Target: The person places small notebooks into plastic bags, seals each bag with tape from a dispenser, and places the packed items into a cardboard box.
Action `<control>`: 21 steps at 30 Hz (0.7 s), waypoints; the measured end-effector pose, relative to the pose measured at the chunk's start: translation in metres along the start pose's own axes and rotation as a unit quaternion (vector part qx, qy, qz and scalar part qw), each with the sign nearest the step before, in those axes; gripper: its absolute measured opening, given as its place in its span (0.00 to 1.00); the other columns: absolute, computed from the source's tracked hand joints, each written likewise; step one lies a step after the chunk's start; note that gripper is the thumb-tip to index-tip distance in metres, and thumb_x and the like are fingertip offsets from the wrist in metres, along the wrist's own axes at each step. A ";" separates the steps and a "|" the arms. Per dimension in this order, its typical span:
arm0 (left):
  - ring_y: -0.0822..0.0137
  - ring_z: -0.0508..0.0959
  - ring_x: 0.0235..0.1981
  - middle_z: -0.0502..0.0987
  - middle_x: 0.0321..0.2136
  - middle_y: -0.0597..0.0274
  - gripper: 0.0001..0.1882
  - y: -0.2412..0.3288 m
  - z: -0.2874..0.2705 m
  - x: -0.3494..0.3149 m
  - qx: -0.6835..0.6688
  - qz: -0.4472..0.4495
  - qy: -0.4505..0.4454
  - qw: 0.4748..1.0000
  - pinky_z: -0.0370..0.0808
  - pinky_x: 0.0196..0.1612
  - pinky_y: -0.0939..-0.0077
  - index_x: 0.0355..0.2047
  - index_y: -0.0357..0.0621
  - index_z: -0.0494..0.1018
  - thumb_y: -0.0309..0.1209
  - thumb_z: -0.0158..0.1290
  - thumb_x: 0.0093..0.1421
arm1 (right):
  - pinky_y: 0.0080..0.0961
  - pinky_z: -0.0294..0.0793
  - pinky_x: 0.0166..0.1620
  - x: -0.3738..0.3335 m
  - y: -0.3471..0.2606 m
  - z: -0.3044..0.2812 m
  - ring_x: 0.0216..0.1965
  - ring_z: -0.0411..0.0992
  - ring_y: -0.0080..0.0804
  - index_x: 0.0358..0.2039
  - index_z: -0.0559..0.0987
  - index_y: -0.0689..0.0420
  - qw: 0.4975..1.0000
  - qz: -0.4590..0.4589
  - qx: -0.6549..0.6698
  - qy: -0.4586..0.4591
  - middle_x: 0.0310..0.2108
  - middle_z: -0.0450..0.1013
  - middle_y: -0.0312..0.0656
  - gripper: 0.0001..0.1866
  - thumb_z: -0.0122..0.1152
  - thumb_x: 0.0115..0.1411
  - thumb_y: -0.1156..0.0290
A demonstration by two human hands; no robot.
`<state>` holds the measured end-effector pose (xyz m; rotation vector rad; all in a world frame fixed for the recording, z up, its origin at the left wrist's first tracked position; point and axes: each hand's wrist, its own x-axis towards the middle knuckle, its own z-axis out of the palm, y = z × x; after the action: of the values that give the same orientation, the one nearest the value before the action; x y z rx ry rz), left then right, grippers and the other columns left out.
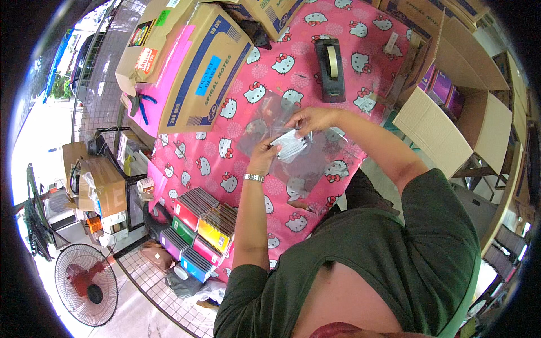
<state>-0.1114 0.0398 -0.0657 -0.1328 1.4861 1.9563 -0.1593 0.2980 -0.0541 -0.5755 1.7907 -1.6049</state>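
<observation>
Over the pink cat-print table cover [259,73], both hands are at a bundle of slim white pieces [291,146] with some dark ends; their exact kind is too small to tell. My left hand [264,156], with a metal watch on its wrist, is closed on the bundle's left side, thumb across it. From the upper right, my right hand [313,120] bends its fingers onto the bundle's top end. Clear plastic bags [301,174] lie around and under the bundle; I cannot tell whether it is inside one.
A black tape dispenser [331,70] stands beyond my hands. Cardboard cartons [203,73] stand at the far left, with blue-handled pliers [142,107] by them. Stacked colourful spiral notebooks [200,231] are left of my forearm. An open carton [439,135] is at right, a fan [87,284] at lower left.
</observation>
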 end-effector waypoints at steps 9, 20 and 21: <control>0.60 0.74 0.36 0.75 0.36 0.57 0.16 0.028 0.061 -0.022 0.472 0.139 0.222 0.842 0.72 0.37 0.72 0.38 0.39 0.77 0.26 0.61 0.46 | 0.27 0.71 0.36 0.002 -0.011 0.029 0.32 0.72 0.34 0.31 0.78 0.58 0.955 -0.152 -0.232 0.101 0.28 0.71 0.40 0.11 0.63 0.44 0.74; 0.62 0.72 0.39 0.71 0.38 0.57 0.14 0.002 0.060 -0.042 0.493 0.283 0.239 0.787 0.70 0.42 0.71 0.30 0.42 0.79 0.25 0.65 0.40 | 0.39 0.64 0.46 -0.034 -0.025 0.051 0.45 0.65 0.42 0.33 0.79 0.54 0.915 -0.175 -0.333 0.146 0.42 0.65 0.42 0.14 0.65 0.46 0.63; 0.62 0.71 0.39 0.70 0.37 0.57 0.12 -0.001 0.060 -0.039 0.467 0.276 0.274 0.794 0.70 0.41 0.71 0.28 0.41 0.79 0.25 0.65 0.39 | 0.39 0.63 0.46 -0.031 -0.024 0.056 0.45 0.65 0.42 0.33 0.80 0.53 0.915 -0.152 -0.328 0.180 0.42 0.65 0.42 0.14 0.65 0.47 0.61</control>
<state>-0.0621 0.0762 -0.0278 0.2224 2.9939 1.3462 -0.1005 0.2775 -0.0272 -0.9436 2.6592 -1.3274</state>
